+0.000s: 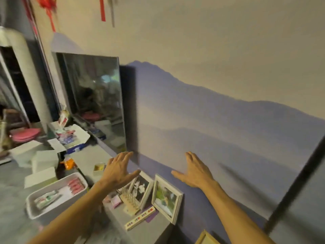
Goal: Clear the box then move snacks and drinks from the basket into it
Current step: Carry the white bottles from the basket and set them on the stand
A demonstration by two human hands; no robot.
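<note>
My left fingers and right fingers are splayed, holding nothing. Clearing seems unstarted; I'd reach left of them for the box.

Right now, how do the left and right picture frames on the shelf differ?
The left frame holds a black-and-white photo; the right frame holds a colour one, mostly green. The left frame is partly hidden behind a wooden rack; the right frame shows whole. Both have white borders and stand up rather than lie flat.

Mountain-mural wall, leaning mirror
</note>
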